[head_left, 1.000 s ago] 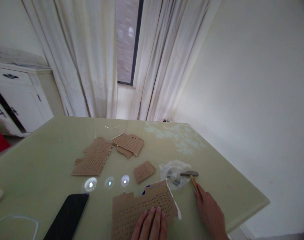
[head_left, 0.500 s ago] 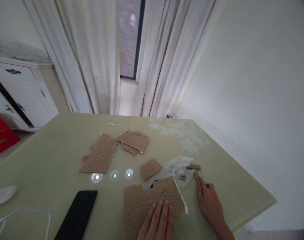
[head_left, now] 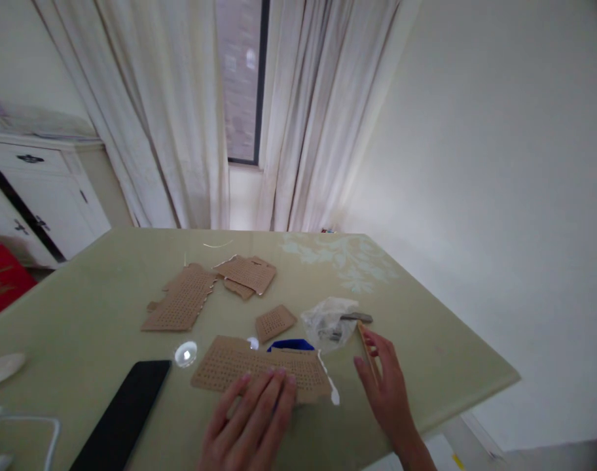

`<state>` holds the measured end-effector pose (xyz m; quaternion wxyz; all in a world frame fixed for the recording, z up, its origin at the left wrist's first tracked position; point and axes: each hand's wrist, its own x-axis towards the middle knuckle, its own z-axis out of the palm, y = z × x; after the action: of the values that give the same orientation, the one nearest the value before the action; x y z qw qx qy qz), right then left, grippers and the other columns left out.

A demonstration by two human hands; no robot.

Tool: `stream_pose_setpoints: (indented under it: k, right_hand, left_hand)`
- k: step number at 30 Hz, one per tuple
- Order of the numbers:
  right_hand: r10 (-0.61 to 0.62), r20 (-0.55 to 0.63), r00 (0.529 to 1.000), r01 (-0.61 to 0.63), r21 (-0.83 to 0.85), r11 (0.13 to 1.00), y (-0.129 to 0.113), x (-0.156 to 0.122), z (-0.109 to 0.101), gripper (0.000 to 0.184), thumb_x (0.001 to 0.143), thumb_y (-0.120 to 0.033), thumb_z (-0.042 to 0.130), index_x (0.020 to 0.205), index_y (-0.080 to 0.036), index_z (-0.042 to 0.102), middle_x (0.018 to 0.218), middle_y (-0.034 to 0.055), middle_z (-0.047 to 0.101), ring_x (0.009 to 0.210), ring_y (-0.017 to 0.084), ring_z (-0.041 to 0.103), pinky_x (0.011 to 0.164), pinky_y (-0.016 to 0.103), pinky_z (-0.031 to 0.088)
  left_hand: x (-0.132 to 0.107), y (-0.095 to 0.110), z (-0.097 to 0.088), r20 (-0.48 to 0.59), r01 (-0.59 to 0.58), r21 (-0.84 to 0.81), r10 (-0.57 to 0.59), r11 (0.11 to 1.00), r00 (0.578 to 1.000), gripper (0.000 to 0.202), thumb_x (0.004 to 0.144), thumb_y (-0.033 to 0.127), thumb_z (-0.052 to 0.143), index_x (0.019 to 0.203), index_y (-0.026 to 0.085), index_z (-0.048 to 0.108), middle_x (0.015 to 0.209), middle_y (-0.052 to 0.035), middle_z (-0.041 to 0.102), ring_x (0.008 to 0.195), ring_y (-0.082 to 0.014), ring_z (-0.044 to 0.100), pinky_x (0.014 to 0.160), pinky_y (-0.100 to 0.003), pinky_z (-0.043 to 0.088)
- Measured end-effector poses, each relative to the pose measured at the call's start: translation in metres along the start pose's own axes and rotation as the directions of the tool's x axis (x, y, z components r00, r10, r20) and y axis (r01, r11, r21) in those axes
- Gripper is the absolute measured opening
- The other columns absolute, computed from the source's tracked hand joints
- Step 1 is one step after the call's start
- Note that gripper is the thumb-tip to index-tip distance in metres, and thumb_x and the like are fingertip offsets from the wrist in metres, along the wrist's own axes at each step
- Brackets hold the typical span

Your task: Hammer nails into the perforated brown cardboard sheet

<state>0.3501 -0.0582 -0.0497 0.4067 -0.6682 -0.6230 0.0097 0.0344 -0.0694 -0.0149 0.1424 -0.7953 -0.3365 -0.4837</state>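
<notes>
My left hand (head_left: 256, 412) has its fingers over a brown cardboard piece (head_left: 306, 373) with rows of small dark marks. That piece looks tilted, its near edge raised; my thumb is hidden. White, glue-like stuff (head_left: 332, 386) runs along its right edge. Behind it a blue object (head_left: 293, 344) shows in part. My right hand (head_left: 387, 386) is loosely spread, thumb apart from the fingers, around a thin light-brown stick (head_left: 368, 350) that rests by the fingers. Just beyond lie a crumpled clear plastic bag (head_left: 330, 320) and a flat grey metal piece (head_left: 360, 317).
A small cardboard piece (head_left: 275, 323), a larger one (head_left: 183, 301) and a stack (head_left: 249, 275) lie farther back on the glossy table. To the left are a black phone-like slab (head_left: 124, 412), a white mouse-like device (head_left: 4, 368) and a white cable (head_left: 33, 419).
My left hand has shifted left, and the cardboard has tilted with it, showing more of the blue object. My right thumb has moved away from the stick. The whole view has shifted slightly.
</notes>
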Motion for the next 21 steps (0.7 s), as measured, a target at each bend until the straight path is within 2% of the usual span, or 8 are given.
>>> stream_pose_setpoints:
  k: [2,4,7,10,13,16,18,21]
  right_hand:
    - [-0.274,0.185,0.944,0.242,0.176,0.954,-0.030,0.002,-0.013,0.063,0.100,-0.047,0.069,0.157,-0.025,0.054,0.153,0.0156,0.060,0.141,0.035,0.058,0.115,0.049,0.050]
    - [-0.405,0.202,0.892,0.347,0.268,0.899,-0.060,0.011,-0.020,0.080,0.090,-0.048,0.083,0.161,-0.029,0.050,0.157,0.0134,0.060,0.143,0.036,0.057,0.119,0.049,0.047]
    - [-0.452,0.144,0.880,0.352,0.439,0.827,-0.095,0.036,-0.016,0.050,0.102,-0.048,0.069,0.148,-0.029,0.067,0.139,0.0112,0.075,0.127,0.031,0.069,0.109,0.042,0.053]
    - [-0.289,0.109,0.951,0.194,0.517,0.834,-0.112,0.061,0.006,0.033,0.109,-0.046,0.058,0.109,-0.025,0.084,0.099,0.0077,0.084,0.092,0.026,0.077,0.086,0.034,0.058]
    - [-0.157,0.019,0.987,0.125,0.518,0.846,-0.117,0.083,0.035,0.041,0.111,-0.045,0.054,0.094,-0.021,0.083,0.087,0.0080,0.082,0.080,0.024,0.074,0.078,0.032,0.056]
    - [-0.152,0.023,0.988,0.113,0.563,0.819,-0.120,0.103,0.056,0.040,0.110,-0.046,0.057,0.095,-0.020,0.084,0.089,0.0079,0.083,0.083,0.024,0.075,0.079,0.032,0.057]
    - [-0.202,0.068,0.977,0.122,0.600,0.790,-0.124,0.118,0.064,0.038,0.108,-0.047,0.061,0.098,-0.020,0.086,0.090,0.0074,0.084,0.084,0.024,0.077,0.080,0.031,0.058]
    - [-0.271,0.137,0.953,0.120,0.650,0.750,-0.131,0.141,0.070,0.037,0.106,-0.048,0.065,0.099,-0.020,0.088,0.089,0.0069,0.084,0.082,0.023,0.077,0.079,0.031,0.059]
  left_hand:
    - [0.014,-0.006,-0.008,0.007,0.039,-0.030,-0.039,0.999,0.999,0.044,0.118,0.026,0.036,0.131,0.021,0.077,0.119,-0.0032,0.085,0.120,-0.0138,0.071,0.132,-0.033,0.021]
    - [0.035,-0.015,-0.016,0.044,0.037,-0.072,-0.034,0.997,0.998,0.037,0.117,0.028,0.043,0.133,0.025,0.076,0.117,-0.0017,0.084,0.115,-0.0129,0.072,0.130,-0.032,0.023]
    - [0.072,-0.030,-0.020,0.076,-0.047,-0.146,0.059,0.988,0.995,0.037,0.112,0.011,0.047,0.132,0.027,0.074,0.115,-0.0010,0.082,0.113,-0.0138,0.072,0.126,-0.035,0.033]
    - [0.093,-0.046,-0.006,-0.149,0.025,-0.047,-0.031,0.999,0.988,0.036,0.102,0.006,0.063,0.132,0.024,0.071,0.125,-0.0070,0.076,0.123,-0.0216,0.068,0.121,-0.044,0.042]
    - [0.088,-0.061,0.022,-0.369,0.381,-0.131,-0.401,0.915,0.839,0.027,0.097,0.024,0.076,0.123,0.019,0.070,0.116,-0.0096,0.074,0.111,-0.0247,0.070,0.104,-0.042,0.055]
    - [0.080,-0.077,0.048,0.025,0.675,-0.462,-0.752,0.576,0.658,0.037,0.104,0.052,0.063,0.119,0.019,0.071,0.107,-0.0088,0.077,0.098,-0.0238,0.074,0.086,-0.037,0.061]
    - [0.083,-0.087,0.059,0.314,0.757,-0.564,-0.763,0.329,0.566,0.054,0.103,0.066,0.054,0.116,0.018,0.075,0.104,-0.0103,0.080,0.093,-0.0249,0.076,0.081,-0.037,0.063]
    - [0.100,-0.100,0.065,0.444,0.762,-0.610,-0.702,0.218,0.557,0.062,0.098,0.073,0.058,0.098,0.016,0.081,0.086,-0.0094,0.081,0.076,-0.0221,0.072,0.071,-0.033,0.060]
